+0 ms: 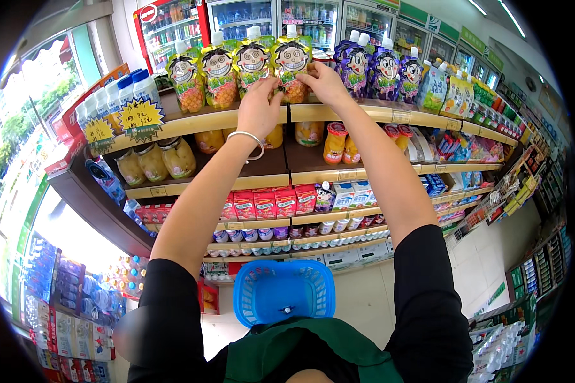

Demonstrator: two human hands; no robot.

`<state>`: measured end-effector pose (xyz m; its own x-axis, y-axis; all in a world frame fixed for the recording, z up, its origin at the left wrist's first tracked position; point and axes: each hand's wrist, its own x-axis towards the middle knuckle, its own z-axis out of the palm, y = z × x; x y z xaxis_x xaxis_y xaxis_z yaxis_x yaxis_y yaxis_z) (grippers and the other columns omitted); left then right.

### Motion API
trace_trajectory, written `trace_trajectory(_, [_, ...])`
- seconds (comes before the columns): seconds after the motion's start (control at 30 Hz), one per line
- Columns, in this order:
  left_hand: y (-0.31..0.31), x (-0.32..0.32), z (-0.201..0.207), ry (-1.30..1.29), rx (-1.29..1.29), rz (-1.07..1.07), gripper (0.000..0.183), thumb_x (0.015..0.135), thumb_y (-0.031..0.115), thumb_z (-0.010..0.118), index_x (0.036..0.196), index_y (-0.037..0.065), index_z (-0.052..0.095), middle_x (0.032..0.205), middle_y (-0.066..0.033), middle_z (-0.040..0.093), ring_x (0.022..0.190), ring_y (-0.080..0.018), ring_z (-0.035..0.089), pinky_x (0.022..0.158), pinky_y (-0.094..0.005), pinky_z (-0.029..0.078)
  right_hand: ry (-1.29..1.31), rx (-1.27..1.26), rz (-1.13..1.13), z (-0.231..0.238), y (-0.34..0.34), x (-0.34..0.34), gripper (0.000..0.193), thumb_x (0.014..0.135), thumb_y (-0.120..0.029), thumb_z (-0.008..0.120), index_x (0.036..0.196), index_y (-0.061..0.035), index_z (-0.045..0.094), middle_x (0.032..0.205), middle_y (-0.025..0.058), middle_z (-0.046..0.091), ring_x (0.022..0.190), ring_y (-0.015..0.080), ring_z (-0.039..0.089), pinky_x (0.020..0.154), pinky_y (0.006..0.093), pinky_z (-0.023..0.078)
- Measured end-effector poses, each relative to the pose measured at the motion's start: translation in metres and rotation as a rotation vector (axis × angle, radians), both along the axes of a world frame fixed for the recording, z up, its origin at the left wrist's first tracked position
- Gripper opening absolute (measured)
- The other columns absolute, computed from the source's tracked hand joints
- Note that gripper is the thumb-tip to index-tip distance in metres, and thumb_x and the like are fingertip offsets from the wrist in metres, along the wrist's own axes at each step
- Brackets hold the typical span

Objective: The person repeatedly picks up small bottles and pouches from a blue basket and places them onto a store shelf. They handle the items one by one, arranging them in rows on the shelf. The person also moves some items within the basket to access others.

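A row of yellow-green spouted drink pouches [246,60] stands upright on the top shelf, each with a cartoon face and a pineapple print. At the right end of that row, one drink pouch [292,59] is between my two hands. My left hand [260,105], with a bangle at its wrist, has its fingers bent at that pouch's lower left edge, close to the neighbouring pouch. My right hand [326,83] grips its right edge with the fingertips. Purple spouted pouches [384,73] stand to the right of my right hand.
A blue shopping basket [284,262] sits on the floor below me. Glass fruit jars [177,157] and red cartons [265,204] fill lower shelves. White bottles with blue caps [145,87] and yellow price signs [140,118] are at the left. Drinks fridges [310,25] line the back.
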<state>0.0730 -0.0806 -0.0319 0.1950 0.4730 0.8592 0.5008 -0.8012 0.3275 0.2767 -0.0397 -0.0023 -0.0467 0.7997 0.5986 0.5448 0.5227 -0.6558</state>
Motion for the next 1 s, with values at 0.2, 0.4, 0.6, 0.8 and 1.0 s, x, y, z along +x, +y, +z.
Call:
trace_trajectory(0.2, [-0.008, 0.001, -0.011, 0.011, 0.047, 0.029, 0.030, 0.088, 0.008, 0.060, 0.118, 0.003, 0.061, 0.103, -0.0138, 0.064, 0.093, -0.0288, 0.064, 0.078, -0.0356, 0.052, -0.010, 0.081, 0.008, -0.004, -0.021, -0.009, 0.049, 0.080, -0.024, 0.076, 0.114, 0.0038, 0.054, 0.105, 0.0139, 0.066, 0.094, 0.0207, 0.065, 0.084, 0.0335, 0.051])
trace_trajectory(0.4, [-0.010, 0.005, -0.019, 0.062, 0.168, 0.048, 0.026, 0.086, 0.003, 0.059, 0.112, 0.002, 0.063, 0.100, -0.0138, 0.064, 0.091, -0.0322, 0.061, 0.080, -0.0386, 0.049, -0.105, 0.136, -0.118, -0.011, -0.027, -0.016, 0.039, 0.081, -0.022, 0.074, 0.108, 0.0007, 0.057, 0.095, 0.0117, 0.068, 0.085, 0.0220, 0.066, 0.077, 0.0339, 0.052])
trace_trajectory(0.6, [-0.010, 0.008, -0.025, 0.038, 0.236, 0.061, 0.025, 0.084, 0.002, 0.059, 0.108, 0.000, 0.064, 0.101, -0.0165, 0.063, 0.094, -0.0354, 0.058, 0.085, -0.0414, 0.047, -0.088, 0.237, -0.140, -0.016, -0.025, -0.019, 0.034, 0.079, -0.022, 0.074, 0.093, 0.0018, 0.054, 0.093, 0.0200, 0.063, 0.089, 0.0390, 0.061, 0.077, 0.0445, 0.048])
trace_trajectory(0.8, [-0.011, 0.011, -0.023, 0.040, 0.195, 0.027, 0.026, 0.083, 0.002, 0.058, 0.108, -0.001, 0.064, 0.105, -0.0176, 0.062, 0.096, -0.0362, 0.057, 0.087, -0.0425, 0.046, -0.120, 0.350, -0.226, -0.026, -0.028, -0.015, 0.051, 0.080, -0.027, 0.073, 0.116, 0.0025, 0.052, 0.114, 0.0208, 0.057, 0.107, 0.0377, 0.055, 0.090, 0.0428, 0.045])
trace_trajectory(1.0, [-0.032, -0.005, -0.032, 0.042, 0.186, 0.022, 0.030, 0.084, 0.007, 0.061, 0.114, 0.000, 0.061, 0.119, -0.0178, 0.060, 0.111, -0.0368, 0.055, 0.098, -0.0420, 0.043, -0.097, 0.621, -0.156, -0.055, -0.098, -0.024, 0.050, 0.081, -0.015, 0.071, 0.123, 0.0006, 0.049, 0.122, 0.0196, 0.052, 0.113, 0.0375, 0.051, 0.096, 0.0407, 0.043])
